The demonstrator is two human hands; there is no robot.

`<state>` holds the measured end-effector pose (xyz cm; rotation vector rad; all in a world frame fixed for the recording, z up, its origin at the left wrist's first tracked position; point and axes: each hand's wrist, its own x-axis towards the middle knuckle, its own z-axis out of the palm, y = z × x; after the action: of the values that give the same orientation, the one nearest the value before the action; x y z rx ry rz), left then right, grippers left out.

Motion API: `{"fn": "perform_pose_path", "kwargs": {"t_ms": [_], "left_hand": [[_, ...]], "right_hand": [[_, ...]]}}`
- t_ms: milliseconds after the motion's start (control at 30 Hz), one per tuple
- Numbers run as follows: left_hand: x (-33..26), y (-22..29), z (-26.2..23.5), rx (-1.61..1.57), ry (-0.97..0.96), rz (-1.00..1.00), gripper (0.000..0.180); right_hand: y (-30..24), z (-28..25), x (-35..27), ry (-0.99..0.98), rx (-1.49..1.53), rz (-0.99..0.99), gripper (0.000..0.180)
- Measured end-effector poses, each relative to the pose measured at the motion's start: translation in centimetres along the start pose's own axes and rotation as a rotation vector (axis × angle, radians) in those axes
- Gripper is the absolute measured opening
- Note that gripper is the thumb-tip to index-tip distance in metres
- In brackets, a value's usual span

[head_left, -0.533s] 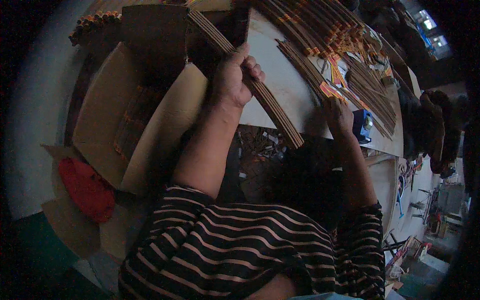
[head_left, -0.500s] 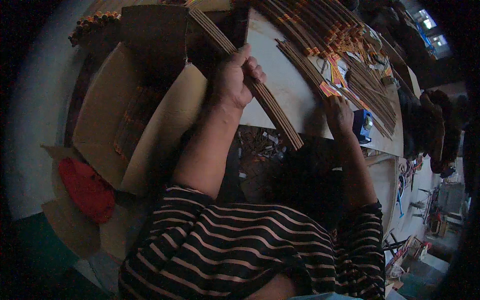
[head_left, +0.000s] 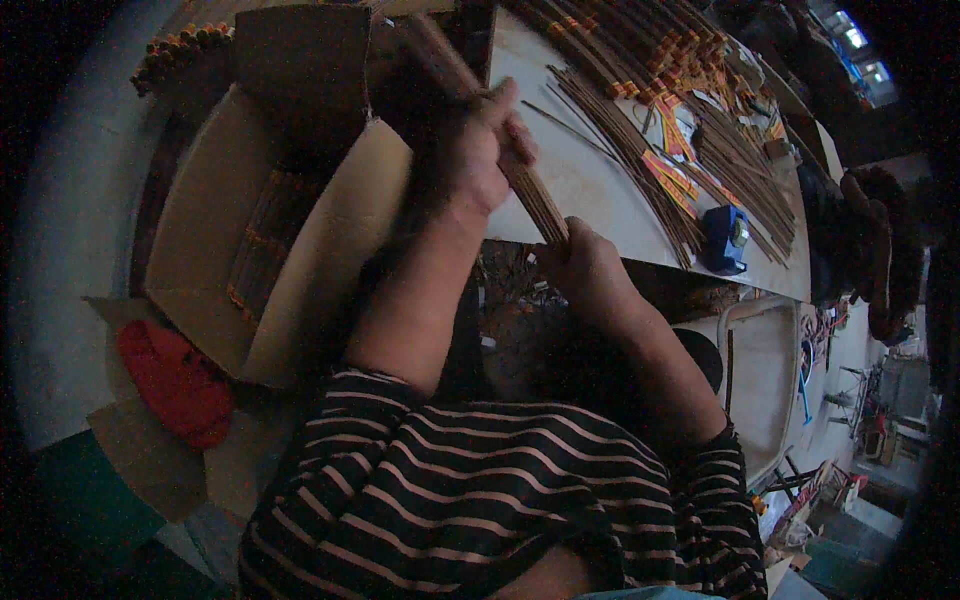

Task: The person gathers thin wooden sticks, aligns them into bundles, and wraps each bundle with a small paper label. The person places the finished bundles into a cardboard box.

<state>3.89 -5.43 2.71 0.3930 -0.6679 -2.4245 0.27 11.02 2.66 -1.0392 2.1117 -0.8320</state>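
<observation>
Brown bundled sticks (head_left: 537,203) slant between an open cardboard box (head_left: 340,215) and the pale worktop's blue tape dispenser (head_left: 724,240), the grip of the left hand (head_left: 482,150) clamped round their middle, the right hand (head_left: 590,268) clasping their lower end.

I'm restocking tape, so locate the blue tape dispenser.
In the head view's right half, the blue tape dispenser sits on the pale tabletop beside thin brown sticks.

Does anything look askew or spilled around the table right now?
One thin brown stick splays out from the loose sticks beside it on the table, breaking their alignment. Below, pale scraps look like litter.
</observation>
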Motion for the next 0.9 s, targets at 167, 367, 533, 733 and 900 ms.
{"fn": "perform_pose_path", "kwargs": {"t_ms": [167,367,533,733,900], "left_hand": [[0.4,-0.1,-0.8,0.021,0.084,0.094,0.035],[-0.5,-2.3,-0.3,0.015,-0.021,-0.004,0.028],[-0.5,-1.9,-0.2,0.036,0.002,0.007,0.03],[-0.2,-1.8,-0.6,0.03,0.014,0.005,0.031],[-0.2,-1.9,-0.4,0.035,-0.02,-0.007,0.029]], "right_hand": [[0.0,0.2,0.0,0.138,-0.268,-0.042,0.017],[-0.3,0.2,0.8,0.125,-0.151,-0.031,0.016],[-0.3,0.2,0.9,0.257,0.258,-0.052,0.027],[-1.3,-1.0,0.4,0.508,-0.223,-0.381,0.021],[-1.6,-1.3,0.4,0.442,-0.177,-0.267,0.019]]}}
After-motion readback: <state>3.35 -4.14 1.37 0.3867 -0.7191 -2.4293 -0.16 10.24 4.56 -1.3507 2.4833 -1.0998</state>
